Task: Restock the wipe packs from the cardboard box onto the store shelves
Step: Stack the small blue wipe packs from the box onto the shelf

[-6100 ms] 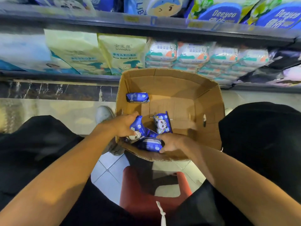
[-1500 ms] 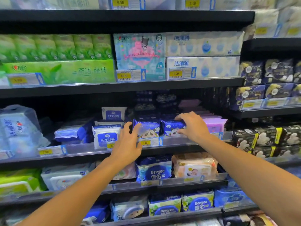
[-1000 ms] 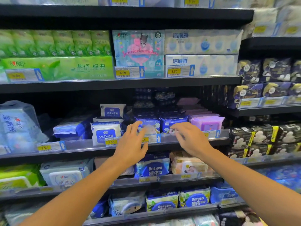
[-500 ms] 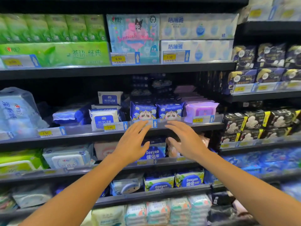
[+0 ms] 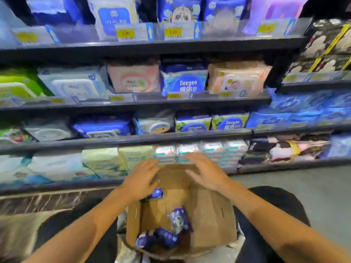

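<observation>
Hands over open box, shelves behind.
Left hand (image 5: 141, 180) and right hand (image 5: 206, 172) spread, holding nothing, above cardboard box (image 5: 210, 215); blue panda-print wipe packs (image 5: 179, 220) loose toward near left corner, one at far left wall; packed store shelves (image 5: 152, 45) beyond.

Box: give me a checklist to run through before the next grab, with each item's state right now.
1. Left hand free to grab: ok, fingers spread, holding nothing.
2. Right hand free to grab: ok, open and holding nothing.
3. Both hands above the box: ok, over its far end, not yet inside.
4. Packs left in the box: ok, several blue ones lie toward the near end, one more under the left hand.
5. Exact count of packs: cannot tell, the picture is blurred and they overlap.
6. Room on the shelf beside the panda packs: cannot tell, only the front row shows.
</observation>
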A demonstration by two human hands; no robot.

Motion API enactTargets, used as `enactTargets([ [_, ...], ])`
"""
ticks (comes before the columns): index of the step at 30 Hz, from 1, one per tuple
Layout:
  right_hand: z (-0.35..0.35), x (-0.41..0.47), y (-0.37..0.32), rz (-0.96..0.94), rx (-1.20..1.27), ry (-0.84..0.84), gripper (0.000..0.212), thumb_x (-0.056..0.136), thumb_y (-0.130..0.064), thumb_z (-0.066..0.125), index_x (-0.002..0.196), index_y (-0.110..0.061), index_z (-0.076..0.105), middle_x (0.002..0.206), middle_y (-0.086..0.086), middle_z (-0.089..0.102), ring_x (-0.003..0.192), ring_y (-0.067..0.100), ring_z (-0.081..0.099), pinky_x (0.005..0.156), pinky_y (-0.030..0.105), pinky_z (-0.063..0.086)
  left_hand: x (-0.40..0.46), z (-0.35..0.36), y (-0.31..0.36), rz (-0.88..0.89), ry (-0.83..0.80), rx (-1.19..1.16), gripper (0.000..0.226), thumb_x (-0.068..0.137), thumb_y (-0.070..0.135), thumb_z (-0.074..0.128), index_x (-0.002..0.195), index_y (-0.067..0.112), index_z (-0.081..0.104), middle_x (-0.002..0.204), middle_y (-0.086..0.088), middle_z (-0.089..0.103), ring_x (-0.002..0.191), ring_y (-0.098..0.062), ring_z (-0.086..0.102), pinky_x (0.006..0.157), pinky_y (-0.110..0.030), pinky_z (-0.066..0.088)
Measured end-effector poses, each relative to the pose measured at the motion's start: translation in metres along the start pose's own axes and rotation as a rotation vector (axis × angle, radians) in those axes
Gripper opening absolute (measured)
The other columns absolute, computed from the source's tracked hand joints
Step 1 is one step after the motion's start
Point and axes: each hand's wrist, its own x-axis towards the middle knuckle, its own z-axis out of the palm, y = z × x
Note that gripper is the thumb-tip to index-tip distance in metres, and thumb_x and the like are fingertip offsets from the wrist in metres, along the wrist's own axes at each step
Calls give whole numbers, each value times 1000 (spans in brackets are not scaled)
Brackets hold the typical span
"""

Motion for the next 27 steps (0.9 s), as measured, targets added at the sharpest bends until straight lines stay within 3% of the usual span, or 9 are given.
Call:
enactTargets([
  [3,57,-27,4,120,90,-156,55,98,-30,59,148,-18,43,151,4,44,142,21,38,119,36,28,-40,54,1,-118,-161,-96,59,86,34,61,140,15,52,149,-7,45,134,-32,45,109,-48,42],
  [6,95,-38,3,132,60,-413,63,95,-34,62,151,-19,38,156,6,38,145,23,34,119,38,27,-58,85,9,-126,-456,-122,64,92,37,58,150,23,38,159,-2,28,140,-31,37,112,-43,37],
  [10,116,-39,8,143,26,-550,61,94,-36,63,149,-20,41,151,5,46,140,24,41,115,38,33,-62,98,12,-87,-479,-150,52,94,39,58,142,20,49,146,-2,45,133,-25,44,107,-37,41],
  [13,127,-42,13,176,-6,-638,62,95,-38,59,151,-27,36,154,1,41,142,23,37,113,42,36,-73,111,7,-133,-637,-109,54,96,40,55,146,22,44,144,-2,46,131,-24,45,105,-39,42],
  [15,137,-42,12,190,-28,-697,63,95,-35,59,153,-28,35,156,1,39,143,24,35,111,37,37,-78,121,4,-161,-752,-93,50,97,36,53,144,23,45,139,-3,49,125,-25,49,100,-41,44],
  [19,163,-42,8,230,-56,-818,56,96,-28,57,149,-24,40,149,4,46,136,28,45,87,28,41,-82,146,0,-290,-864,-125,40,95,37,54,134,25,52,129,-4,55,114,-26,55,94,-40,48],
  [24,193,-35,7,283,-49,-934,55,95,-29,60,145,-22,41,144,10,50,125,32,53,99,41,49,-78,186,0,-386,-915,-197,53,96,36,56,146,24,43,141,-3,49,123,-26,52,101,-38,47],
  [27,211,-29,11,316,-46,-942,61,94,-31,61,149,-27,35,147,9,47,127,33,51,103,48,46,-77,207,-1,-431,-958,-232,59,96,32,60,150,22,38,148,-4,43,127,-28,50,105,-39,45],
])
